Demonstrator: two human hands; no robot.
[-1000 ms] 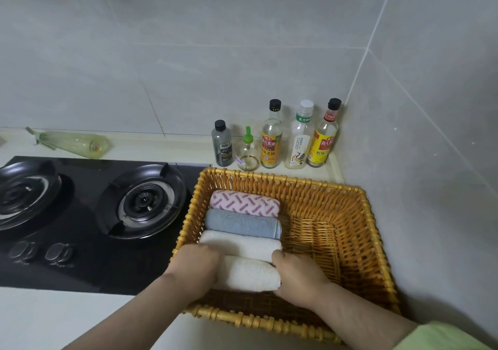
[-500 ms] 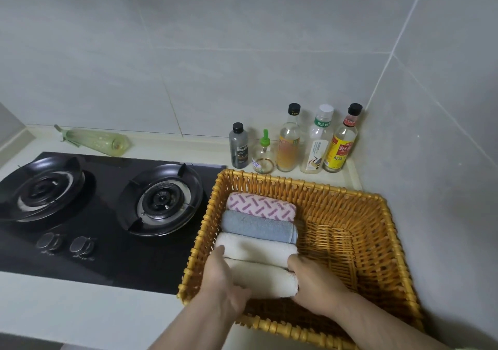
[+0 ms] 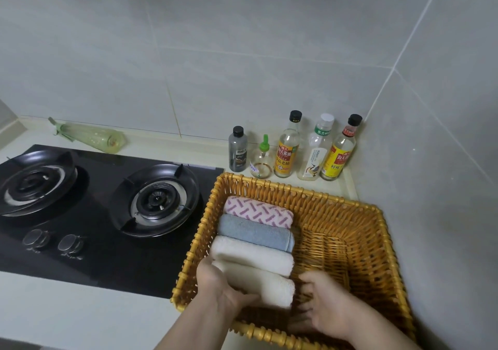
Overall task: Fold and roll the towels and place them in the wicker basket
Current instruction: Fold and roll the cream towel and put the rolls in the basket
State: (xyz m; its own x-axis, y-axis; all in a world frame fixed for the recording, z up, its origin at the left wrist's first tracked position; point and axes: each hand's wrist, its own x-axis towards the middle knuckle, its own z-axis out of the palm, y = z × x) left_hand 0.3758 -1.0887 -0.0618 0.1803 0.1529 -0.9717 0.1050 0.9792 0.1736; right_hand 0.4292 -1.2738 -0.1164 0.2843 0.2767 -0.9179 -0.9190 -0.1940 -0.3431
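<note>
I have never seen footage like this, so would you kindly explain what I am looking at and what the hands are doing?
There is no machine: a person works with bare hands, and the single camera sits on their head, looking down. A wicker basket stands on the counter beside a black stove, five bottles behind it. Four rolled towels lie side by side in its left half: a pink-patterned roll at the back, then a blue roll, a white roll and a cream roll nearest. The left hand grips the cream roll's left end. The right hand is by its right end, fingers loosely curled, holding nothing; blur hides whether it touches.
</note>
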